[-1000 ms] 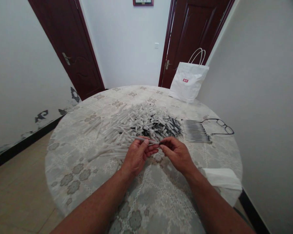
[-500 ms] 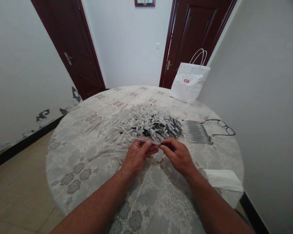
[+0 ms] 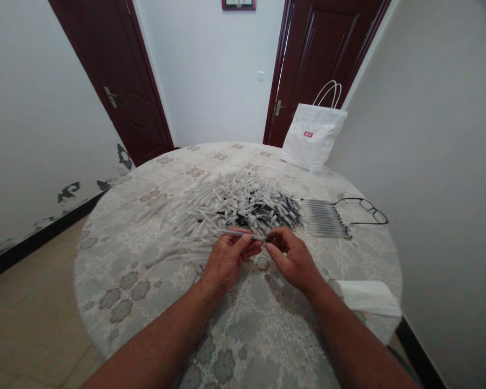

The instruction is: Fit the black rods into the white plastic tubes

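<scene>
My left hand (image 3: 227, 259) is closed around a thin translucent pen (image 3: 243, 234), which lies nearly level across its fingers with the thumb on top. At the pen's right end, my right hand (image 3: 294, 259) pinches with thumb and forefinger; the small part between those fingertips is too hidden to make out. Just beyond both hands spreads a loose heap of pen parts: clear barrels (image 3: 194, 208) on the left, short whitish pieces (image 3: 243, 195) in the middle, and dark thin pieces (image 3: 283, 212) at the right. A neat row of pens (image 3: 327, 219) lies right of the heap.
Black-framed glasses (image 3: 364, 210) lie beside the row of pens. A white paper bag (image 3: 314, 135) stands at the back right of the round table with its patterned cloth (image 3: 117, 259). Near the right edge lies a folded white cloth or paper (image 3: 368, 297).
The right hand's fingers have shifted slightly at the pen's end. The left hand and the pen stay almost where they were, and the whole view has moved a little.
</scene>
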Available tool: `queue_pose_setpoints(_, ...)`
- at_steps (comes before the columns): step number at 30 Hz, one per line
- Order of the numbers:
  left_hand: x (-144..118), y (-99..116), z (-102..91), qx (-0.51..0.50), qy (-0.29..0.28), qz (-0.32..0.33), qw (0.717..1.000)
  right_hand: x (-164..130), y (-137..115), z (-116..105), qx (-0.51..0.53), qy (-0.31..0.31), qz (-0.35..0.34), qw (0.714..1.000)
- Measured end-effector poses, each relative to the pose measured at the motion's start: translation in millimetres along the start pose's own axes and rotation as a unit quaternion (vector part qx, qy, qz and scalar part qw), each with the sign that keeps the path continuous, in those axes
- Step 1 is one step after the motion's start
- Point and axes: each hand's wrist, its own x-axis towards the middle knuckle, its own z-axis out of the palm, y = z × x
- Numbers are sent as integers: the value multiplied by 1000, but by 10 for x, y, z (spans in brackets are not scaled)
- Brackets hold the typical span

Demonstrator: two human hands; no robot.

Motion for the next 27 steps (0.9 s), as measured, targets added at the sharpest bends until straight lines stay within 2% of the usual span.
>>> queue_pose_setpoints(7,6,-38,-28,2,-19,-6,1000,15,-7,-12,-41,-23,-10,999)
queue_pose_setpoints(11,-4,-34,-2,-5,-11,-13,1000,17,8,5,-56,-33,-6,998)
queue_pose_setpoints(17,6,-24,-5,-6,-12,-5,1000,6,-18,-8,-16,-12,3,1000)
queue_pose_setpoints(27,-5,-38,-7,1,-12,-16,1000,17,2,11,-61,-30,-17,998)
